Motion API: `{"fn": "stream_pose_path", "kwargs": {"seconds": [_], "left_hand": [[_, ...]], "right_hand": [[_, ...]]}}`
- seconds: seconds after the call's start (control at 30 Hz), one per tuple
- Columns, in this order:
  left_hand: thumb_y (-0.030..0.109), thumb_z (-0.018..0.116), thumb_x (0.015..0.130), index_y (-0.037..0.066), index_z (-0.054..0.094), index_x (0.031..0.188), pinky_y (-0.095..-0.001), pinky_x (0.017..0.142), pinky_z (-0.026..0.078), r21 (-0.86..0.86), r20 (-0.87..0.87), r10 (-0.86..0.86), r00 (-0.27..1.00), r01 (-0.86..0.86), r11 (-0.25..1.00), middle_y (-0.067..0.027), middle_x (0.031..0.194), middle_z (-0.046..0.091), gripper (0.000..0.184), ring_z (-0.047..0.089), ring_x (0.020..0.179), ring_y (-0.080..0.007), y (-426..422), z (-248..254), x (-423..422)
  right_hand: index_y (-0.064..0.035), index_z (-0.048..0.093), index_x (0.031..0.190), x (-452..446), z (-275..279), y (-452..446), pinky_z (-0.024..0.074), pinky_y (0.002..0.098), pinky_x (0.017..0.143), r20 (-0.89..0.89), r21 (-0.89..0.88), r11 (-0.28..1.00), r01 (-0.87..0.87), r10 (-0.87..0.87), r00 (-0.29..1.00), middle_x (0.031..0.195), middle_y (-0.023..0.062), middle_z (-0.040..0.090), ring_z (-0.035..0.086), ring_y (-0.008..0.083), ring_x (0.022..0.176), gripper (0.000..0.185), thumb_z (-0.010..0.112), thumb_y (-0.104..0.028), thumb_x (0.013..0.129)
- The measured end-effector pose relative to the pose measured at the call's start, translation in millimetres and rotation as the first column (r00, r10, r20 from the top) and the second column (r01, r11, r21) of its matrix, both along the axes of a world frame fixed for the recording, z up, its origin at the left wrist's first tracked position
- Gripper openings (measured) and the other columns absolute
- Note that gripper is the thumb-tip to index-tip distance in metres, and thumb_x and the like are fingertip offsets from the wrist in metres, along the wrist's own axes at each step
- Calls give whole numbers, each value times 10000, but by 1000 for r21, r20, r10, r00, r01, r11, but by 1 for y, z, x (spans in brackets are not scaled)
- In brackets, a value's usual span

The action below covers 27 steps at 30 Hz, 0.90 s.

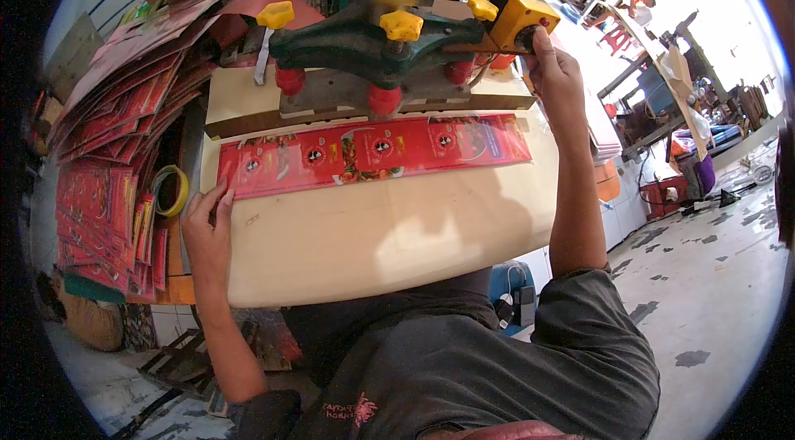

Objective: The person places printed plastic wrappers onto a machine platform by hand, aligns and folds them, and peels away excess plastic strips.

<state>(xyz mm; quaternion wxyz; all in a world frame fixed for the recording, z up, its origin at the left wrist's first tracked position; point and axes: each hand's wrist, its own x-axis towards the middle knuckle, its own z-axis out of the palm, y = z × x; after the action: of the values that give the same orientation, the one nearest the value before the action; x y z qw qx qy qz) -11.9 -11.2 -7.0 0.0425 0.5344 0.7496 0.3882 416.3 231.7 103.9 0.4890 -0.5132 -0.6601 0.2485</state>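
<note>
A long red printed sheet (pixel 364 152) with food pictures lies flat on the pale work board (pixel 397 233), its back edge against the machine. My left hand (pixel 209 221) is at the sheet's left end, thumb and fingertips closed on its corner. My right hand (pixel 555 72) is raised at the yellow control box (pixel 526 18) on the machine's right side. Its thumb is up against the dark knob on the box's face and its other fingers are curled; the exact contact is partly hidden. Above the sheet stands the dark green machine head (pixel 381 51) with yellow star knobs (pixel 401 26).
Piles of red printed sheets (pixel 95 208) stand at the left, with a yellow tape roll (pixel 171 191) beside them. Cream-coloured blocks (pixel 248 100) flank the machine's metal plate. A blue stool (pixel 517 287) is under the board's right side. Cluttered benches (pixel 662 84) stand farther right.
</note>
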Motion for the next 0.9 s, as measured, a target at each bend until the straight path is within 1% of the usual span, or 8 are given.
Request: {"fn": "stream_pose_path", "kwargs": {"seconds": [0.13, 0.23, 0.3, 0.43, 0.63, 0.7, 0.77, 0.9], "left_hand": [[240, 639, 1024, -63, 714, 1189, -398, 840, 478, 7, 12, -7, 1000, 7, 1000, -196, 917, 623, 353, 615, 876, -318, 0, -2, 0], [247, 640, 1024, -59, 712, 1201, -397, 841, 479, 16, -1, -13, 1000, 13, 1000, -195, 922, 626, 361, 615, 875, -318, 0, -2, -1], [249, 637, 1028, -55, 710, 1213, -396, 841, 480, 9, -20, -24, 1000, 24, 1000, -193, 930, 629, 363, 616, 874, -318, -1, -3, -3], [248, 635, 1031, -59, 709, 1209, -396, 835, 482, -1, 12, 10, 1000, -10, 1000, -195, 934, 635, 362, 621, 873, -320, 0, -3, 0], [252, 636, 1032, -58, 707, 1209, -393, 823, 485, -7, 10, 4, 1000, -4, 1000, -199, 934, 639, 365, 626, 876, -325, -1, -4, -2], [241, 642, 1027, -54, 711, 1205, -391, 810, 488, 26, -28, -14, 999, 15, 1000, -202, 929, 645, 352, 631, 856, -326, -1, -7, -4], [231, 645, 1024, -52, 715, 1194, -392, 802, 490, 10, -52, 5, 999, -4, 1000, -199, 913, 650, 337, 634, 843, -325, -1, -6, -3], [204, 653, 1015, -32, 736, 1160, -411, 782, 499, 57, -129, 4, 992, 3, 998, -185, 866, 662, 288, 641, 810, -323, -1, -10, -1]], "right_hand": [[-36, 658, 784, 2, -1, 3, 278, 265, 522, 2, -25, 1000, 0, 0, 1000, 597, -44, 426, 366, 71, 558, 598, 507, -533, 1079], [1, 659, 829, 4, 0, 4, 357, 304, 554, 276, 57, 994, 92, -104, 955, 622, 10, 509, 446, 117, 576, 596, 522, -525, 1074], [6, 685, 941, -5, 3, -7, 513, 467, 698, 380, 262, 957, 127, -223, 898, 791, 212, 699, 707, 388, 774, 546, 523, -501, 1060], [-22, 701, 1050, -10, 10, -17, 528, 483, 727, 469, 239, 954, 180, -276, 839, 868, 216, 728, 723, 420, 872, 495, 545, -492, 1047], [22, 721, 936, 3, 18, -44, 489, 419, 617, 619, 119, 968, 219, -245, 746, 697, 158, 668, 649, 282, 630, 527, 592, -480, 1034], [35, 715, 859, 12, 8, -66, 458, 364, 579, 413, -13, 995, -101, 97, 906, 624, 93, 610, 566, 152, 592, 474, 635, -400, 1029], [27, 723, 865, 13, 2, -95, 462, 339, 587, 323, -269, 924, -273, 354, 878, 623, 55, 598, 552, 86, 617, 375, 657, -306, 1024], [-17, 679, 835, -6, -11, -132, 497, 384, 625, 240, -529, 551, -645, 827, 509, 718, 123, 686, 680, 263, 655, 330, 662, -289, 1020]]}}
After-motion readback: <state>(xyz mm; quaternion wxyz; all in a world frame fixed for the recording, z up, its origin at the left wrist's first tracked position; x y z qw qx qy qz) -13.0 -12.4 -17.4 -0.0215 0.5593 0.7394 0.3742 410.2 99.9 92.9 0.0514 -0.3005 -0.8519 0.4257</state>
